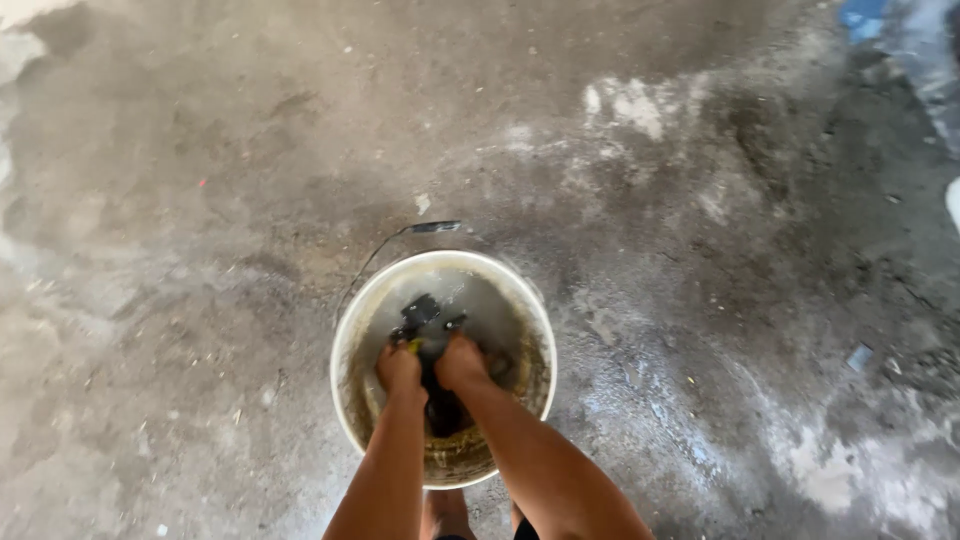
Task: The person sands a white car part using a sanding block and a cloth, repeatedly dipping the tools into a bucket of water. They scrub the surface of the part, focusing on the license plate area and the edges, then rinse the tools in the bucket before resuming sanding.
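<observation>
A dirty white bucket [350, 340] stands on a wet concrete floor, with murky water in it. Both my hands reach down inside it. My left hand [399, 367] and my right hand [461, 362] are closed side by side on a dark wet cloth [424, 318], which sticks up beyond my knuckles and hangs down between my wrists. A small yellow-green bit shows at my left fingers. The bucket's wire handle [437, 227] lies back over the far rim.
The grey concrete floor [200, 200] is stained and damp, with white patches [625, 102] at the upper middle and lower right. A blue patch [862, 18] sits at the top right corner. My knees show just below the bucket.
</observation>
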